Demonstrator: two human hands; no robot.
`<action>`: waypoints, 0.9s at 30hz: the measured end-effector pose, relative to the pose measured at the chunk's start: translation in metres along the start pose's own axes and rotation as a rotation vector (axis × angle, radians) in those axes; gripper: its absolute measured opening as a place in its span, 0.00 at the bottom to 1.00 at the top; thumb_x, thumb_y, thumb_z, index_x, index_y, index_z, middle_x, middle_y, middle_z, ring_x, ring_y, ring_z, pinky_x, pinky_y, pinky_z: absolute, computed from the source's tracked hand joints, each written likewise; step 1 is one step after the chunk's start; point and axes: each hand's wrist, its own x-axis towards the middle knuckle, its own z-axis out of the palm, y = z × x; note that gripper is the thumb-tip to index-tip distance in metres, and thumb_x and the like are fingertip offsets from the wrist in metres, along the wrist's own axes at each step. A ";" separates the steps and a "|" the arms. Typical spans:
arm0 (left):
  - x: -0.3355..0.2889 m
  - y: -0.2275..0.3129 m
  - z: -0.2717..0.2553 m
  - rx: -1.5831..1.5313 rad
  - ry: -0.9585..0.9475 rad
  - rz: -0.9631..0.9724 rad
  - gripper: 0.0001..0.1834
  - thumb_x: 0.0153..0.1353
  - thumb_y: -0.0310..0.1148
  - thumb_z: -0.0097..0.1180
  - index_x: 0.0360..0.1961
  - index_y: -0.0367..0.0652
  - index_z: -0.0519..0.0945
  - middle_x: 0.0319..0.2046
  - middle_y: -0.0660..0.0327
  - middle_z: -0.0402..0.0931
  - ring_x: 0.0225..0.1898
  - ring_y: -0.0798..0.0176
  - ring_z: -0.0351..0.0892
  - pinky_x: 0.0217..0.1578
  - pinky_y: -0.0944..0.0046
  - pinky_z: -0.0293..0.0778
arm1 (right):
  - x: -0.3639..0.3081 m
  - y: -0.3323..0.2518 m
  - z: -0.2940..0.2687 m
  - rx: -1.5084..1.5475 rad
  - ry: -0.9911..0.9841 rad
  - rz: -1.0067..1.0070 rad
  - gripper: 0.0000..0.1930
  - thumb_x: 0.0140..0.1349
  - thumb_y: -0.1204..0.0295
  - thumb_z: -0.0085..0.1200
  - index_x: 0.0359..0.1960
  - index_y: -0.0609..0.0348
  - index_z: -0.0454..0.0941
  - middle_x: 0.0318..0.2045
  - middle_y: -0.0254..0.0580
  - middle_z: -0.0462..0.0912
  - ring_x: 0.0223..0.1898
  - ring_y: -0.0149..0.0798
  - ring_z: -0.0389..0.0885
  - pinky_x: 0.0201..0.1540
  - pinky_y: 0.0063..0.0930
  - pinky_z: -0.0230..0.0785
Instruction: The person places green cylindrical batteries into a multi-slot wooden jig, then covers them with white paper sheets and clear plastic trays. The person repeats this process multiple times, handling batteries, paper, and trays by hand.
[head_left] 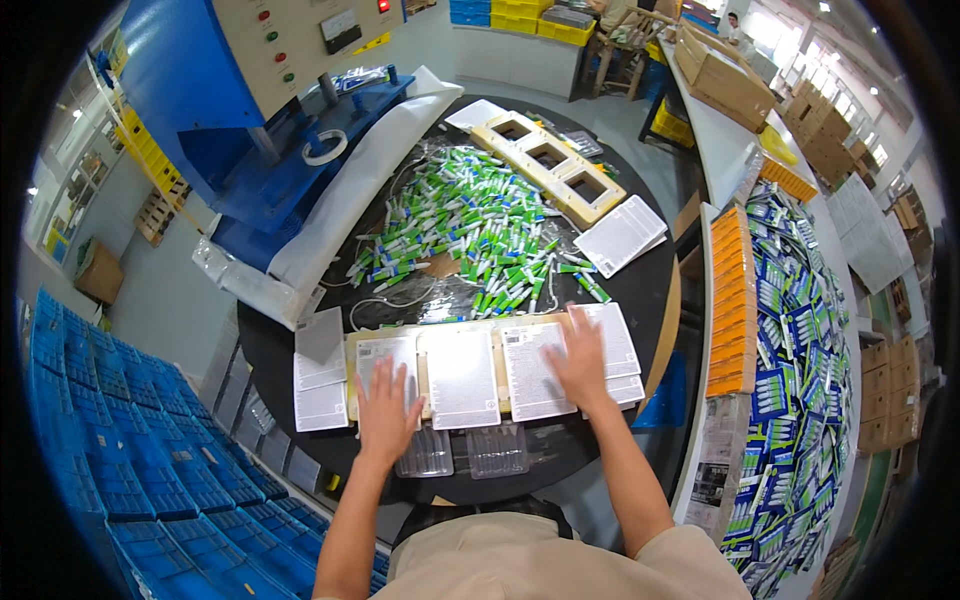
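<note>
Spreading beneath the fingers [384, 386], one round black table [270, 372] bears two cream frames [565, 173], one well beyond the fingers. Three white cards [464, 380] cross the near frame [421, 360]: one under the left hand [388, 415], one between, one partly under the right hand [578, 365]; both hands' fingers stand apart. Two clear trays [497, 450] lie bodyward.

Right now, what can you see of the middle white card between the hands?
The middle white card is a thin rectangle, apparently coated paperboard, covered in fine print too small to read. It looks flat and undamaged, lying print-side up on the cream frame, with strips of frame showing at both sides. Neither the left hand nor the right hand touches it.
</note>
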 end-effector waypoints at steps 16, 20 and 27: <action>-0.005 0.078 0.020 -0.160 -0.053 0.274 0.36 0.72 0.56 0.48 0.72 0.42 0.65 0.74 0.48 0.59 0.76 0.49 0.55 0.72 0.31 0.46 | -0.101 0.298 0.035 0.860 0.442 1.322 0.12 0.68 0.73 0.55 0.47 0.68 0.82 0.39 0.49 0.86 0.38 0.51 0.86 0.38 0.48 0.78; -0.024 0.033 -0.011 -0.417 0.272 -0.036 0.25 0.72 0.46 0.51 0.62 0.40 0.76 0.62 0.49 0.73 0.67 0.46 0.68 0.70 0.34 0.51 | -0.128 0.231 0.034 0.878 0.546 1.282 0.12 0.69 0.73 0.52 0.47 0.69 0.81 0.38 0.49 0.85 0.36 0.50 0.85 0.38 0.48 0.80; -0.134 -0.141 0.034 -0.958 1.087 -0.859 0.22 0.78 0.42 0.37 0.49 0.37 0.80 0.42 0.54 0.79 0.47 0.58 0.78 0.54 0.60 0.72 | -0.235 0.050 0.028 1.007 -0.060 1.401 0.13 0.77 0.66 0.45 0.51 0.62 0.78 0.40 0.45 0.87 0.30 0.38 0.84 0.25 0.28 0.74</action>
